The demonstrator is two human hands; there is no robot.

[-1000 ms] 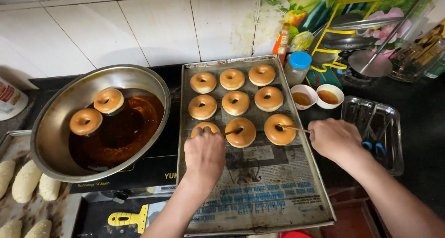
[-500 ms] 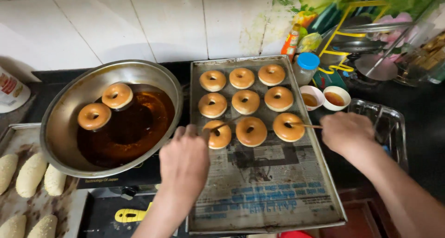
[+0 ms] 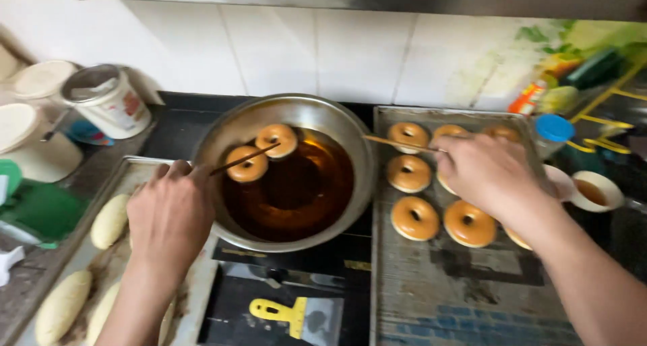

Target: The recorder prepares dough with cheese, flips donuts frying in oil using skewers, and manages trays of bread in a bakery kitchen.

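White wall tiles back a dark cooktop, and on it sits a big steel pan (image 3: 202,150) of dark amber syrup or oil, with two glazed doughnuts floating at its far left side. Right of the pan, touching its rim, lies a paper-lined baking tray (image 3: 465,299) carrying more glazed doughnuts (image 3: 414,218) in rows. Left of the pan a second tray (image 3: 195,299) holds pale raw dough pieces (image 3: 109,221).

Closed around a thin wooden stick (image 3: 244,159), the left hand (image 3: 170,214) hovers at the pan's near left edge. That stick slants up and right, its tip reaching the nearer of the two floating doughnuts (image 3: 247,164), which lies just beyond the knuckles, so this hand is plainly the closer one. Over the tray, the right hand (image 3: 486,172) grips a second stick (image 3: 397,142) that points left toward the pan rim, well short of the floating pair. A yellow-handled scraper (image 3: 290,313) lies near, in front of the pan.
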